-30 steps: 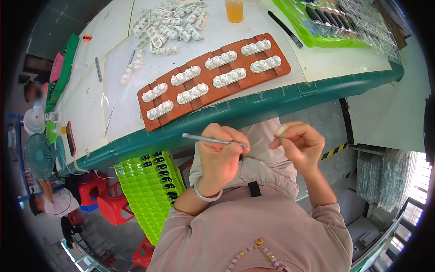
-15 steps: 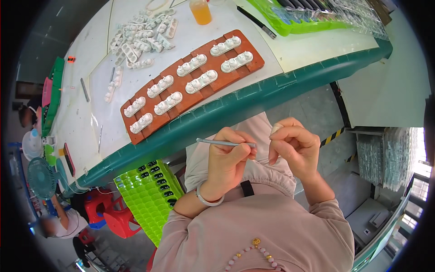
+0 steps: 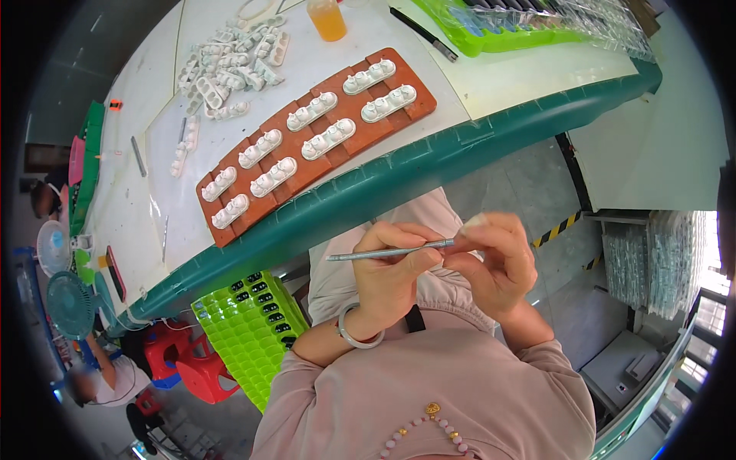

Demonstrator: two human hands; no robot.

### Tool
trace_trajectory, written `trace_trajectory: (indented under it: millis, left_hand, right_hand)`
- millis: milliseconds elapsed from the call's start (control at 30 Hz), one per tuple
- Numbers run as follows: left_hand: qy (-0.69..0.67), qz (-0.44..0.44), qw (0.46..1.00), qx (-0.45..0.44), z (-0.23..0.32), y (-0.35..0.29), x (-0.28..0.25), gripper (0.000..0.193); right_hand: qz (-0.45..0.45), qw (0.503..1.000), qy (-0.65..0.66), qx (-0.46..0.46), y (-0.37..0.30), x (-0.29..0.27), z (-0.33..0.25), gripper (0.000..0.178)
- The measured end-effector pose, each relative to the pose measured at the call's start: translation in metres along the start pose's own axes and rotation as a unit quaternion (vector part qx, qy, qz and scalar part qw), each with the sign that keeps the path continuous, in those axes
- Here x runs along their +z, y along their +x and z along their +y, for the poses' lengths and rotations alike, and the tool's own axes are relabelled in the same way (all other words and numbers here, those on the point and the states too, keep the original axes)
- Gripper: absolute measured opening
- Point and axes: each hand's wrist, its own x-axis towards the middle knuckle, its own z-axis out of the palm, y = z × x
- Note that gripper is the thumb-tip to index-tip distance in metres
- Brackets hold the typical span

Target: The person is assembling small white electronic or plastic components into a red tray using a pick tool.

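Over my lap, my left hand (image 3: 389, 270) is closed round a thin grey metal rod (image 3: 376, 253), which lies nearly level across its fingers. My right hand (image 3: 497, 267) is pinched at the rod's right end, its fingertips close together. Anything small between those fingertips is hidden, and a pale covering seems to sit on one finger. Beyond my hands, a brown-red slotted board (image 3: 295, 184) on the table carries several white pieces (image 3: 328, 139), each an oval base with small rounded figures, set in two rows.
A heap of similar white pieces (image 3: 230, 65) lies behind the board, near a bottle of orange liquid (image 3: 327, 19). A black pen (image 3: 423, 34) and a green tray (image 3: 491, 34) are at the far right. The table's padded green edge (image 3: 429, 153) runs before me; a lime tray (image 3: 241, 330) stands lower left.
My hands have come together: the rod has shifted right, and its end now meets my right fingertips. My right hand has lowered slightly. The table view has slid a little left.
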Motion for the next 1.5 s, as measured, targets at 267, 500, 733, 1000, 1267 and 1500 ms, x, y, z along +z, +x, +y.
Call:
trace_trajectory:
  millis: [267, 500, 733, 1000, 1267, 1500]
  left_hand:
    - [0.053, -0.036, 0.998, 0.008, 0.006, 0.001, -0.004, 0.020]
    - [-0.057, -0.053, 0.990, -0.119, 0.010, 0.002, -0.006, 0.019]
    - [-0.092, -0.033, 0.986, -0.134, 0.005, 0.002, -0.009, 0.020]
    - [0.132, -0.107, 0.985, 0.020, 0.004, 0.003, -0.006, 0.021]
    - [0.149, -0.144, 0.978, 0.010, 0.003, 0.004, -0.003, 0.020]
    - [0.128, -0.147, 0.981, -0.026, -0.003, 0.003, -0.003, 0.021]
  right_hand:
    - [-0.127, 0.988, -0.067, -0.049, 0.023, -0.016, -0.001, 0.022]
    - [-0.139, 0.923, 0.290, 0.211, 0.016, -0.015, 0.017, 0.011]
    - [-0.069, 0.792, 0.502, 0.339, 0.005, -0.026, 0.023, 0.011]
    - [-0.065, 0.796, 0.395, 0.454, 0.002, -0.043, 0.000, 0.021]
    - [-0.170, 0.977, 0.042, 0.122, 0.009, -0.050, -0.003, 0.021]
    - [-0.220, 0.974, -0.045, 0.035, 0.016, -0.056, -0.010, 0.020]
